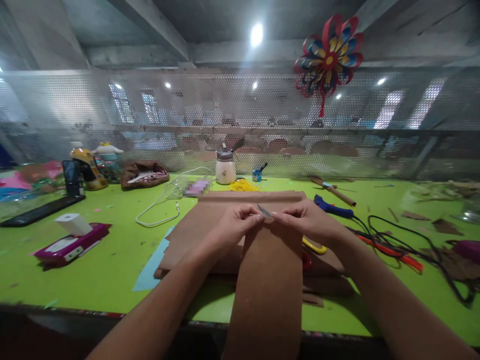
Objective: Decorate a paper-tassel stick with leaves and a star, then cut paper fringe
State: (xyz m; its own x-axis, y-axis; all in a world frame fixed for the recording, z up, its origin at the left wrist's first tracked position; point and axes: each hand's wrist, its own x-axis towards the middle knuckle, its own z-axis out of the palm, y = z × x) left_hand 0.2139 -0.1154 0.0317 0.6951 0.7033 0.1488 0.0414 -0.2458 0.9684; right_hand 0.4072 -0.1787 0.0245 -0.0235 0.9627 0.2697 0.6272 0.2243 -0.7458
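A long strip of brown paper (272,280) hangs towards me over the table's front edge. At its far end, the fingers of my left hand (243,220) are pinched on the left corner. My right hand (305,217) pinches the same end from the right, its fingertips close to the left ones. Between them a small grey, pointed piece (264,210) sticks up; I cannot make out what it is. Under my hands lies a stack of brown paper sheets (210,220). Scissors with yellow and red handles (315,246) rest on the stack, partly hidden by the strip.
On the right lie a blue glue gun (333,207), black cables and an orange-red tool (397,254). A purple power strip (71,247) with a white charger stands left. Behind the stack are a bottle (225,167), yellow shreds (243,185) and a small blue jar (257,175).
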